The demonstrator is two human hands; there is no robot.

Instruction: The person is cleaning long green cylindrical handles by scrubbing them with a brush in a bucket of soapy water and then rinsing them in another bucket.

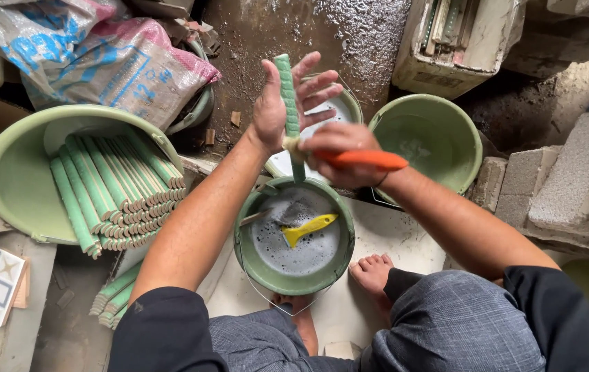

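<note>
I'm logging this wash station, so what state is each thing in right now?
Left hand: open, palm backing the green strip, upright.
Right hand: gripping an orange-handled brush against the strip.
Small bucket: upright, holds grey foamy water; yellow tool lying in it.
Big tub: tipped on its side, stacked with strips.
Right tub: upright; contents unclear.

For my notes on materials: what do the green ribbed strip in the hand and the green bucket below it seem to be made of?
Green ribbed strip: probably glazed ceramic trim, judging by its glossy face and rigid moulded ribs. Green bucket: apparently plastic, with a smooth matte wall and thin rolled rim.
</note>
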